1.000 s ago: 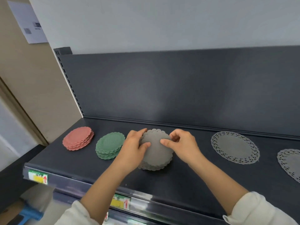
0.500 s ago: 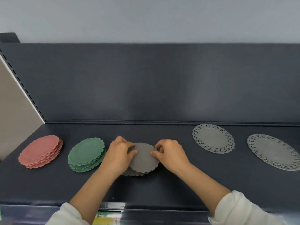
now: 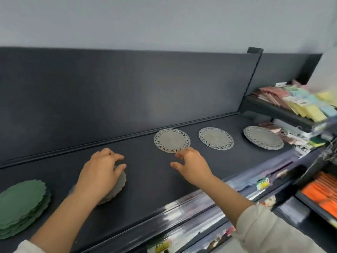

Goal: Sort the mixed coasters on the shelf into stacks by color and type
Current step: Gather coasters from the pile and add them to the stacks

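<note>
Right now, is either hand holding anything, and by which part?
Left hand cups the grey coaster stack from above, fingers at its far edge. Right hand holds nothing.

Your left hand (image 3: 99,175) cupped round the grey scalloped stack (image 3: 121,181) at lower centre-left on the dark shelf (image 3: 155,181), green scalloped stack (image 3: 21,203) at lower left, your right hand (image 3: 193,166) spread, fingers (image 3: 182,154) just beside the nearest lace coaster (image 3: 171,140), second lace coaster (image 3: 216,137) and lace stack (image 3: 263,136) to its right.
</note>
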Demonstrator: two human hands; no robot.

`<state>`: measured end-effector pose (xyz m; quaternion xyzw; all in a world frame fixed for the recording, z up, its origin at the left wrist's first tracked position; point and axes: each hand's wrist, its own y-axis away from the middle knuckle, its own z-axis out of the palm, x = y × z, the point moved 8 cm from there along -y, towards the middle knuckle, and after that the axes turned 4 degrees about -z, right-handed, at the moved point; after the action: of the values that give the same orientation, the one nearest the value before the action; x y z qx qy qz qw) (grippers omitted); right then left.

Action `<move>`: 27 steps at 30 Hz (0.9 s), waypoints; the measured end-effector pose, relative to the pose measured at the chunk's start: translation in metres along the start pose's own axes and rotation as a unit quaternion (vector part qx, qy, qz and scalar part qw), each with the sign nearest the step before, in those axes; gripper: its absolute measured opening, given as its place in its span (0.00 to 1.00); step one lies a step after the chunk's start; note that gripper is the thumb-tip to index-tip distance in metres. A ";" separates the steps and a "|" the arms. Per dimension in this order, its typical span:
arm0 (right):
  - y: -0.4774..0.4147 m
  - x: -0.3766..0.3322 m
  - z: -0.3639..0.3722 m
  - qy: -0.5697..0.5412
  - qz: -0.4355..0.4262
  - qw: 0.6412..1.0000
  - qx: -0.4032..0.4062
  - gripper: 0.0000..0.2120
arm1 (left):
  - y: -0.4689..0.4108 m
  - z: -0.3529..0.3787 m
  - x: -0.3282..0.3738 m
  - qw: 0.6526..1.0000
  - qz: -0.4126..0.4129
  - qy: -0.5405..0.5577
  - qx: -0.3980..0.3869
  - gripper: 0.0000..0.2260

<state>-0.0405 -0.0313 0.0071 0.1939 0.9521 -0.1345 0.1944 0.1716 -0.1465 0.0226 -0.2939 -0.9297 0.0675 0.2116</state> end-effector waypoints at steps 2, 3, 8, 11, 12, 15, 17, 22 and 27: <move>0.007 0.028 -0.019 0.015 0.025 0.999 0.014 0.19 | -0.003 0.009 0.022 1.000 0.023 0.006 -0.011 0.15; 0.010 0.041 -0.028 0.019 0.036 0.999 0.020 0.19 | -0.004 0.014 0.033 0.999 0.036 0.008 -0.014 0.15; 0.016 0.107 -0.066 0.015 0.080 0.996 0.044 0.19 | -0.011 0.037 0.095 0.995 0.094 0.004 -0.029 0.15; 0.012 0.146 -0.087 0.020 0.084 0.994 0.063 0.20 | -0.018 0.053 0.133 0.993 0.112 -0.001 -0.033 0.15; 0.010 0.162 -0.094 0.025 0.085 0.994 0.069 0.20 | -0.021 0.060 0.146 0.993 0.115 -0.003 -0.032 0.15; 0.001 0.214 -0.119 0.043 0.092 0.992 0.072 0.22 | -0.035 0.078 0.190 0.993 0.113 0.003 -0.025 0.15; -0.007 0.253 -0.136 0.062 0.104 0.990 0.066 0.23 | -0.045 0.092 0.222 0.993 0.111 0.013 -0.027 0.15; -0.026 0.333 -0.156 0.103 0.114 0.988 0.021 0.33 | -0.067 0.128 0.293 0.993 0.110 0.020 -0.027 0.15; -0.041 0.364 -0.138 0.099 0.083 0.990 -0.063 0.38 | -0.075 0.158 0.325 0.996 0.072 -0.001 -0.052 0.17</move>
<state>-0.4105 0.0936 -0.0166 0.2718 0.9540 -0.0381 0.1210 -0.1756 -0.0207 0.0137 -0.3706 -0.9086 0.0346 0.1897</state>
